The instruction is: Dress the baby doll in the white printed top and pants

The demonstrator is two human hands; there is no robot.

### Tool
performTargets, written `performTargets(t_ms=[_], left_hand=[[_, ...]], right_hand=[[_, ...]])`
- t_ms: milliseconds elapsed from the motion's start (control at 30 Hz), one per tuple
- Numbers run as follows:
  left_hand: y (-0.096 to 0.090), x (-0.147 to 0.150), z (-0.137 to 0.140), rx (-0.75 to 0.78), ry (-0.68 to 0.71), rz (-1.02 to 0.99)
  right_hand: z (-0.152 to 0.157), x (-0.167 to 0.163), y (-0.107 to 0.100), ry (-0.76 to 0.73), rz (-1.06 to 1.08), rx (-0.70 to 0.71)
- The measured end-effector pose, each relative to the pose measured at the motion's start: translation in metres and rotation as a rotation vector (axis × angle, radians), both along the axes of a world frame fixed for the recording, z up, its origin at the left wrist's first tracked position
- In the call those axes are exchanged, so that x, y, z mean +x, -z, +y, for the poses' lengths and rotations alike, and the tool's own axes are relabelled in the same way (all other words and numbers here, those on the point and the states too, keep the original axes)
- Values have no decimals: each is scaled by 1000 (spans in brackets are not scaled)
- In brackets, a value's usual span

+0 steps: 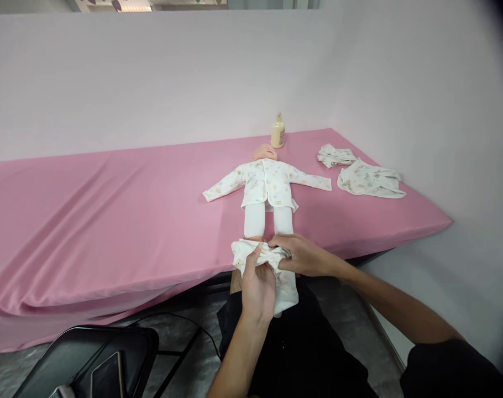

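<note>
A baby doll [255,221] lies on its back, head away from me, arms spread and white cloth legs toward me. It wears a white printed jacket [257,185]. At the doll's feet, small white printed baby pants [285,293] are bunched up, with one part hanging below the table edge. My left hand [258,287] grips the bunched cloth from below, thumb on top. From the right, my right hand [303,255] pinches the same cloth near one doll leg. The doll's feet are mostly hidden by cloth and fingers.
A pink sheet [152,210] covers the long table against the wall. A pump bottle [278,132] stands behind the doll's head. Folded printed cloth [334,156] and another printed garment [371,179] lie at right. A black chair [131,345] holding a phone [107,378] is at lower left.
</note>
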State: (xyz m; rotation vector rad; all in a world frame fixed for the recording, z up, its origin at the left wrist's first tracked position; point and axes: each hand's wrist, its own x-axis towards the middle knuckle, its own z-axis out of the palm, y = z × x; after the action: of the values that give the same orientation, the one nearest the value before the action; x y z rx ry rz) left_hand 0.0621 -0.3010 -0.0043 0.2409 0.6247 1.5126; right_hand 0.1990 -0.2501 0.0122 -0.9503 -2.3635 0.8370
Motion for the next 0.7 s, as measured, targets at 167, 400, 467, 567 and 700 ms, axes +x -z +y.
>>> performTargets(t_ms=[167, 400, 467, 567, 700], left_hand=[[0, 0, 2, -7, -9, -31], [2, -4, 5, -38, -15, -72], [3, -6, 6, -45, -22, -100], [4, -8, 5, -76, -35, -123], [3, -8, 0, -117, -52, -94]], right_hand=[[7, 1, 3, -32, -22, -13], [10, -4, 14, -23, -70, 108], [13, -5, 15, -9, -84, 157], [17, -7, 16, 48, -121, 216], [16, -10, 16, 101, -124, 236]])
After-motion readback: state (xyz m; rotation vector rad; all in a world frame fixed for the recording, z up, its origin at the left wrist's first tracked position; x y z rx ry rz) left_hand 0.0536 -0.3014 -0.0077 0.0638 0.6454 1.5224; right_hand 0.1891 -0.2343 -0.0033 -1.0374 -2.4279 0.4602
